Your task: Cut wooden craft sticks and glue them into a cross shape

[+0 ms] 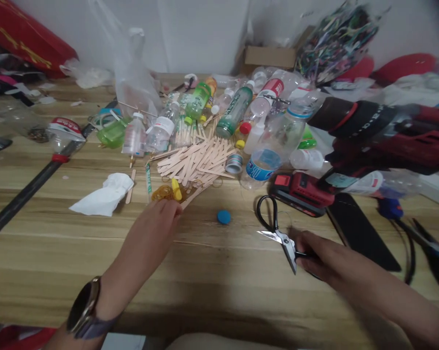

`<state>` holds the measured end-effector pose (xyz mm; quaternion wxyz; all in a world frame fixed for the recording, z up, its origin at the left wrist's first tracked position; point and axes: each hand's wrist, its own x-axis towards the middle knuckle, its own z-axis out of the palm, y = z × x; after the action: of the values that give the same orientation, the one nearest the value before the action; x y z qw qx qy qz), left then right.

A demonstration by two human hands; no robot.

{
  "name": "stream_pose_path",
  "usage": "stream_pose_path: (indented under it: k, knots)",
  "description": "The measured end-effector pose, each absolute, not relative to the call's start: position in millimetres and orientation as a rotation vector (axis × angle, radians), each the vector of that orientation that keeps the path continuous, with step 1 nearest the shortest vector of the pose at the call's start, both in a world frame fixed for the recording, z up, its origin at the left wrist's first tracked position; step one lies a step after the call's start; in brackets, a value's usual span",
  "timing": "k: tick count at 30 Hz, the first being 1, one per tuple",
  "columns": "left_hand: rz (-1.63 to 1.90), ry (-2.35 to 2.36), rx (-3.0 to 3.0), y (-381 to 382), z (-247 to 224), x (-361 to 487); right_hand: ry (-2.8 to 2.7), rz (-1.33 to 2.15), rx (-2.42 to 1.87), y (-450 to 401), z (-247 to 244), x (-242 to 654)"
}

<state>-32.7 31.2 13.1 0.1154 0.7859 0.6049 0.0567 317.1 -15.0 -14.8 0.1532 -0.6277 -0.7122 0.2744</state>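
My left hand (pixel 163 218) is at the near side of the pile of wooden craft sticks (pixel 193 160), fingers curled closed with their tips hidden. A yellow nozzle-shaped piece (pixel 176 189) and a bundle of rubber bands (pixel 162 192) show just beyond its knuckles. One craft stick (pixel 197 194) runs up to these fingers; whether they grip it or the yellow piece is unclear. My right hand (pixel 319 255) is closed round one black handle of the scissors (pixel 283 239), whose blades are spread apart and point left. A blue bottle cap (pixel 224 217) lies between my hands.
A red-and-black cordless drill (pixel 383 131) stands on its battery at right, by a black phone-like slab (pixel 363 231). Plastic bottles (pixel 236 112) crowd the back. At left are a crumpled tissue (pixel 104 195) and a long dark bar (pixel 29 192).
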Motion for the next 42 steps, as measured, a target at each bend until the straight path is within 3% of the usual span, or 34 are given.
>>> stream_pose_path:
  k: [4,12,18,23,31,42]
  knots:
    - [0.393,1.576,2.107,7,16,-21,-2.048,1.009,-1.740,-23,-10,308]
    - [-0.011,1.126,2.354,-13,-9,23,-1.457,1.191,-1.713,-53,1,296]
    - [0.184,1.118,2.247,-15,6,37,-0.996,1.357,-1.602,-65,-4,259]
    - [0.362,0.991,1.867,-25,10,43,-1.073,1.389,-1.500,-71,-11,235]
    - [0.350,0.833,1.940,-29,4,37,-1.199,1.553,-1.451,-76,-6,232]
    - [0.242,0.783,2.097,-29,14,28,-1.401,1.387,-1.640,-80,-2,250]
